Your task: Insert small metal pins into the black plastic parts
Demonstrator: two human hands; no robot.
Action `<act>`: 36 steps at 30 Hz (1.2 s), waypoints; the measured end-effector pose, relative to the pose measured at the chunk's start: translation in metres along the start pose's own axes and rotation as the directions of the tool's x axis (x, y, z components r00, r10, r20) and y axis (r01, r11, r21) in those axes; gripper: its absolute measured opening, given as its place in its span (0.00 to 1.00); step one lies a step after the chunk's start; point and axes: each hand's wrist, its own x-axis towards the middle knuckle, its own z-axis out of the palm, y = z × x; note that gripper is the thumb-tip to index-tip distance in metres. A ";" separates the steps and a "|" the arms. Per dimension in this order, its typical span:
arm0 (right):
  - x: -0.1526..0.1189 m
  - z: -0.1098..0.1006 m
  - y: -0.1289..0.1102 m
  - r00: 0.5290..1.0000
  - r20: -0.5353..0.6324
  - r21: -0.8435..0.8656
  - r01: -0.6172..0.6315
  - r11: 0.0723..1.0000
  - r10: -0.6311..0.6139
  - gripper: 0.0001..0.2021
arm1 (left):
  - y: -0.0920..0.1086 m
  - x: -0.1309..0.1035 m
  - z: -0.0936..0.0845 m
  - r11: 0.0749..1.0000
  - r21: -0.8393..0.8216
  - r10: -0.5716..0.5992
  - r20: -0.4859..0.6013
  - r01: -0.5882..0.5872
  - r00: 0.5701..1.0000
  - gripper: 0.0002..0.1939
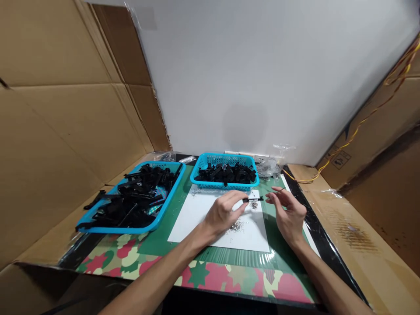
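Note:
My left hand (pixel 226 212) pinches a small, slim black plastic part (pixel 254 199) between thumb and fingers, above a white sheet (pixel 193 218). To the right, close to the free end of that part, my right hand (pixel 286 210) has its thumb and forefinger tips together; anything between them is too small to make out. Beneath my left hand lies a loose pile of tiny thin metal pieces (pixel 236 226). A smaller heap of similar bits (pixel 253 205) shows just under the black part.
A blue basket (pixel 164 214) heaped with black plastic parts stands at the left. A smaller blue basket (pixel 226 185) of black pieces is behind the sheet. Clear plastic bags (pixel 269 166) lie at the back. Cardboard walls (pixel 65 118) flank the table, with yellow wires (pixel 323 168) at right.

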 end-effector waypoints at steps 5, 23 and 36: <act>0.020 -0.010 0.022 0.971 0.062 0.111 -0.237 0.965 0.231 0.20 | -0.029 0.066 -0.031 0.951 0.283 -0.100 -0.094 0.123 0.990 0.08; 0.028 -0.023 0.006 0.573 0.809 -0.129 -0.050 0.990 0.134 0.08 | -0.024 0.092 -0.049 0.912 0.234 -0.358 0.052 0.338 0.932 0.09; 0.020 -0.018 0.007 0.527 0.832 -0.215 0.024 0.976 0.170 0.07 | 0.118 -0.112 -0.064 0.975 0.217 0.040 -0.019 -0.035 0.999 0.26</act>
